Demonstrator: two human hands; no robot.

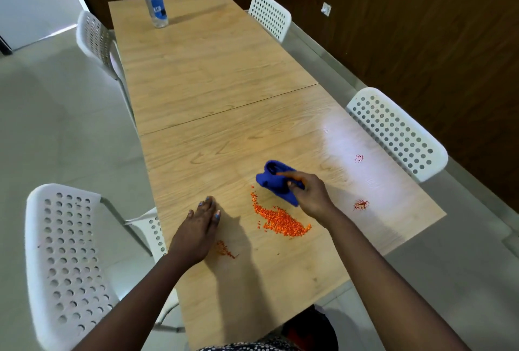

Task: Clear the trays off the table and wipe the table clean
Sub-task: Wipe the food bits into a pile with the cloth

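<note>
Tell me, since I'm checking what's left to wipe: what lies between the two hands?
In the head view, orange crumbs lie on the table between the left hand and the right hand, which holds a blue cloth.

Overhead glare, soft shadows, fisheye edges

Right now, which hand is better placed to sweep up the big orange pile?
The right hand: it grips the blue cloth just beyond the orange pile. The left hand lies flat and empty on the table.
</note>
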